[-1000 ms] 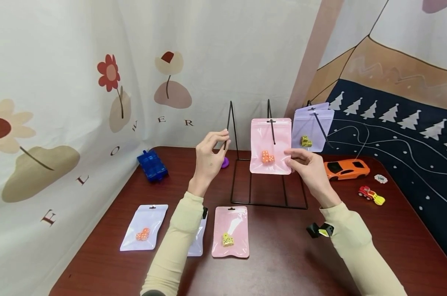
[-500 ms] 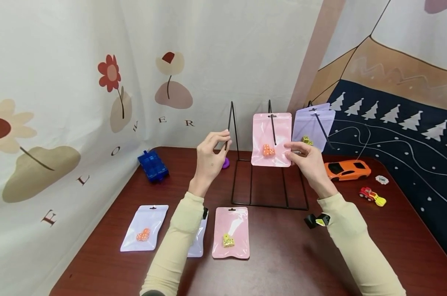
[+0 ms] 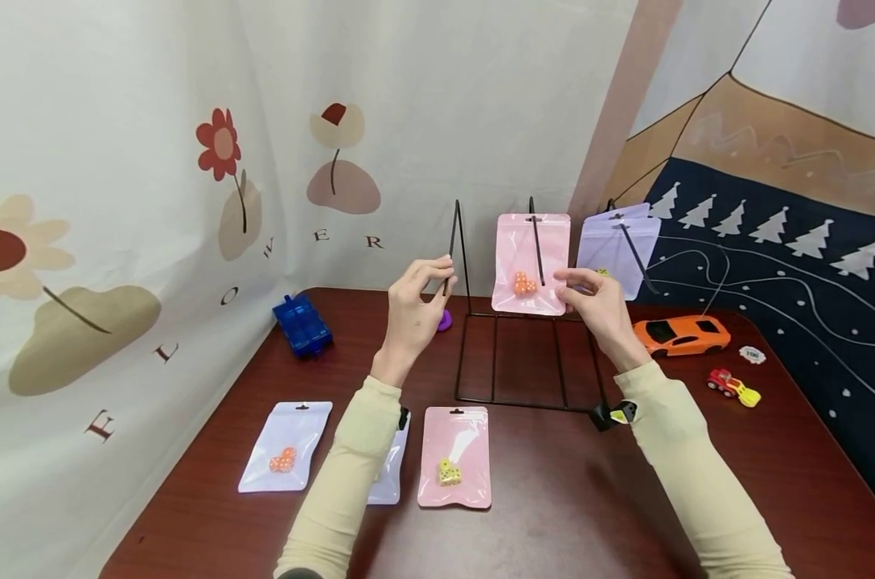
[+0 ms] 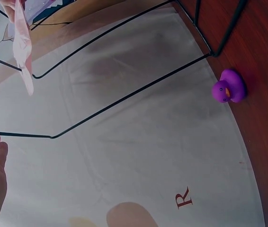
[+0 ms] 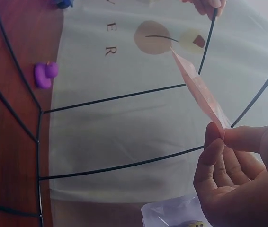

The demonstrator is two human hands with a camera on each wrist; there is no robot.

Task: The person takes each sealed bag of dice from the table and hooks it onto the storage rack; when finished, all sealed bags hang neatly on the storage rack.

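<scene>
My left hand (image 3: 414, 314) pinches the end of the left prong of a black wire rack (image 3: 524, 404); that prong carries no bag. My right hand (image 3: 600, 310) pinches the right edge of a pink zip pouch (image 3: 510, 249) between thumb and fingers. Orange dice (image 3: 524, 284) show inside this pouch. The middle prong passes through the pouch's top hole, its tip sticking out in front. In the right wrist view the pink pouch (image 5: 198, 90) is seen nearly edge-on, thumb and fingertips on its rim. Purple pouches (image 3: 626, 249) hang from the right prong, partly behind my right hand.
On the table lie a pink pouch with yellow dice (image 3: 455, 434), a lilac pouch with orange dice (image 3: 293, 430), and another pouch (image 3: 388, 478) partly under my left forearm. Around the rack are a blue toy (image 3: 302, 324), purple duck (image 4: 232, 86), orange car (image 3: 683, 334) and red-yellow vehicle (image 3: 733, 386).
The pink pouch has moved up and back along the middle prong, with my right hand following it. My left hand has stayed on the left prong.
</scene>
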